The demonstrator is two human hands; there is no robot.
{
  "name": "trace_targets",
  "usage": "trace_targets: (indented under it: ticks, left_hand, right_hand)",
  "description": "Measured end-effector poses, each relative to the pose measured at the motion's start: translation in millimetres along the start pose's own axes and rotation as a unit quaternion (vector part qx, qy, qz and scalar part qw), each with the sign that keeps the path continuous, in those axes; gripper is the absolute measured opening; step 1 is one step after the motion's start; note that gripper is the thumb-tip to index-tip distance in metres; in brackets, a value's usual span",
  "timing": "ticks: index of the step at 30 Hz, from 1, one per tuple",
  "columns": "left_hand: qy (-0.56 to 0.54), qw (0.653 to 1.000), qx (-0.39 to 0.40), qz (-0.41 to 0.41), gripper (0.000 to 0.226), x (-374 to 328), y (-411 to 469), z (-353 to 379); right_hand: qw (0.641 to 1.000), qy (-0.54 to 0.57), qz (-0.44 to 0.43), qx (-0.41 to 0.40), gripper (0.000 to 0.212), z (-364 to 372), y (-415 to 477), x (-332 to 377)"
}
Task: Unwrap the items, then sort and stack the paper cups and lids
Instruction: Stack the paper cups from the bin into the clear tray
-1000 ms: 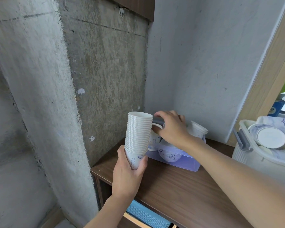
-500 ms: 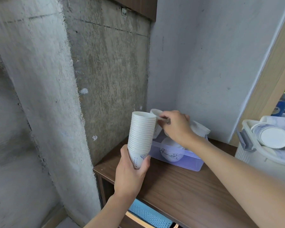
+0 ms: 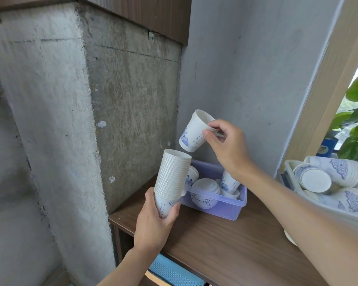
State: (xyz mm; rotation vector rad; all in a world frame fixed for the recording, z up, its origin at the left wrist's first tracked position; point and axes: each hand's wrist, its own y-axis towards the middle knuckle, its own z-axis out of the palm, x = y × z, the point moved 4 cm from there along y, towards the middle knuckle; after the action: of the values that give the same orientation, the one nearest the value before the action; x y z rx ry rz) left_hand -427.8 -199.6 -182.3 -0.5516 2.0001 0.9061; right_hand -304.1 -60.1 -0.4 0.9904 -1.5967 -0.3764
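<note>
My left hand point(image 3: 154, 226) grips the bottom of a tall stack of white paper cups point(image 3: 172, 178) and holds it upright over the left end of the wooden shelf. My right hand point(image 3: 228, 149) pinches the rim of a small nested bunch of white cups with blue print point(image 3: 194, 131), tilted, just above and to the right of the stack's open top. Below sits a purple plastic bin point(image 3: 232, 208) with more cups and white lids inside.
A white basket point(image 3: 291, 178) at the right holds several lying stacks of blue-patterned cups. The wooden shelf top point(image 3: 225, 244) runs along the front. Concrete walls close in at left and behind. A blue crate point(image 3: 174, 273) sits under the shelf. A green plant stands far right.
My right hand has lifted the small bunch of cups out of the purple bin and up above the tall stack. The left hand has kept the stack nearly still.
</note>
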Motion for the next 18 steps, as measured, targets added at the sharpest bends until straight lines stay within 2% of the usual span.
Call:
trace_targets:
  ticks: [9,14,18]
  left_hand:
    - [0.0,1.0,-0.001,0.003,0.048,0,-2,0]
    - [0.003,1.0,0.0,0.012,0.047,1,-2,1]
    - [0.001,1.0,0.001,0.013,0.046,0,-2,1]
  right_hand:
    - [0.993,0.003,0.03,0.115,0.005,22,-7,1]
    - [0.983,0.015,0.103,0.154,0.014,31,-15,-13]
    - [0.976,0.025,0.128,0.173,0.031,36,-22,-18]
